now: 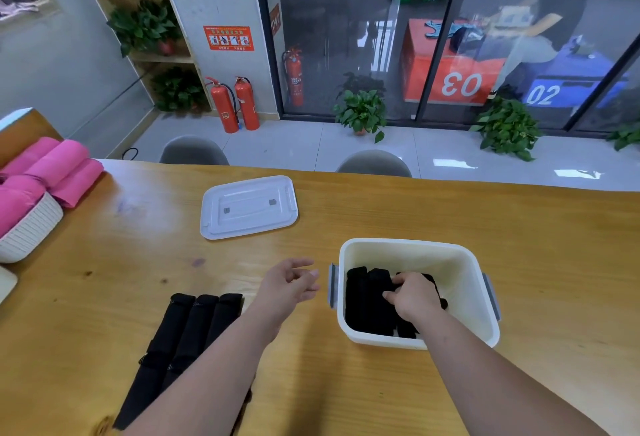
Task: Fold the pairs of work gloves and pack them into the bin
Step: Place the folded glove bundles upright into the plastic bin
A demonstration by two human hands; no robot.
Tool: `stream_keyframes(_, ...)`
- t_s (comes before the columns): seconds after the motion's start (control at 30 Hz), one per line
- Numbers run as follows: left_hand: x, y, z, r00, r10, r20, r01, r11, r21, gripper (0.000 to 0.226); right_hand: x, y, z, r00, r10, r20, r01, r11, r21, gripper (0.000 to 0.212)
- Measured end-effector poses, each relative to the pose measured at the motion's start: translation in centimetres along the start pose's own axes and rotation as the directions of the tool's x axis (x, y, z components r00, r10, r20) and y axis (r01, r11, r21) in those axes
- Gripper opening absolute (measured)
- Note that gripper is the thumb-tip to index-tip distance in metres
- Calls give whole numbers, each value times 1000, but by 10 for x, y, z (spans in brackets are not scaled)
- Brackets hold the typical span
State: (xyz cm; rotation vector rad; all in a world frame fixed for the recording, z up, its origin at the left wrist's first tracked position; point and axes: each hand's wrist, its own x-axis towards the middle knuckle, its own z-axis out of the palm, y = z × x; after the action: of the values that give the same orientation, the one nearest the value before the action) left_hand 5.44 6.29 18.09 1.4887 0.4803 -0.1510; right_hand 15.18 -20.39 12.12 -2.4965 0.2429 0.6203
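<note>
Nearest, three folded gloves (187,335) lie side by side on the table (519,227), partly under the left forearm. The left hand (289,283) hovers beside the bin (460,262), fingers loose, holding nothing. The right hand (412,295) is inside the bin, its fingers curled on the packed gloves (363,300). Farther away lies the lid (249,207).

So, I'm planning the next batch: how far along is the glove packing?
Done: two folded pairs lie in the bin. In hand: the right hand grips another pair there; the left hand hovers open. Left: three more pairs on the table, the lid off.
</note>
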Motion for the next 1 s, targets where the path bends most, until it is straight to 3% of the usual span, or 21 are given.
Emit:
stream_keyframes(0.17, -8, -14, -25, 996, 15, -90, -5, 993, 115, 23, -13, -15, -9, 996, -80, -46, 79, 997, -14, 43)
stream_keyframes(0.33, -19, -36, -56, 984, 16, -175, 33, 961, 273, 22, -32, -43, -17, 971, -209, -119, 224, 965, 135, 34)
stream_keyframes(0.53, -45, -61, -93, 972, -20, -235, 128, 881, 456, 25, -71, -96, -10, 904, -397, -160, 428, 842, 330, 21)
stream_keyframes(0.67, -63, -79, -112, 968, -21, -249, 173, 777, 605, 35, -94, -120, 11, 845, -532, -55, 513, 779, 360, 24)
stream_keyframes(0.8, -83, -95, -123, 954, -9, -300, 238, 631, 739, 43, -107, -130, 43, 781, -619, 75, 590, 772, 235, 25)
stream_keyframes(1.0, -103, -113, -118, 947, -32, -321, 306, 403, 862, 33, -123, -123, 80, 714, -610, 344, 636, 770, 44, 26)
